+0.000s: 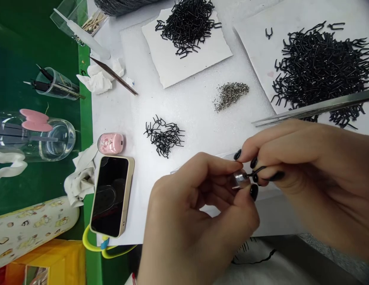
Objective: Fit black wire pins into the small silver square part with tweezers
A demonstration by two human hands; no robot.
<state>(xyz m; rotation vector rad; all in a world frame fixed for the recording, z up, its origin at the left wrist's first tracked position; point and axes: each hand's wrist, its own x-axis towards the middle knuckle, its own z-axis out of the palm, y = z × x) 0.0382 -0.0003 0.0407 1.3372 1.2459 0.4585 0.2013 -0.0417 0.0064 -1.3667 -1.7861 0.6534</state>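
Note:
My left hand point(199, 209) pinches a small, shiny silver metal cylinder point(240, 179) between thumb and fingers. From the right, the fingertips of my right hand point(291, 158) close on a small black forked piece point(259, 171). One end of that piece meets the cylinder; whether it sits inside, I cannot tell. Silver tweezers point(309, 109) lie along the top of my right hand, tips pointing left; their grip is hidden. Beyond my hands are a small pile of black forked pieces point(165, 136) and a heap of tiny metallic bits point(232, 95).
Larger piles of black forked pieces lie on a white card point(163, 71) and at right point(324, 71). Along the left stand a phone point(111, 196), pink case point(111, 143), crumpled tissue point(99, 79), brown stick point(114, 76), cup of tools point(58, 85) and clear water vessel point(58, 138).

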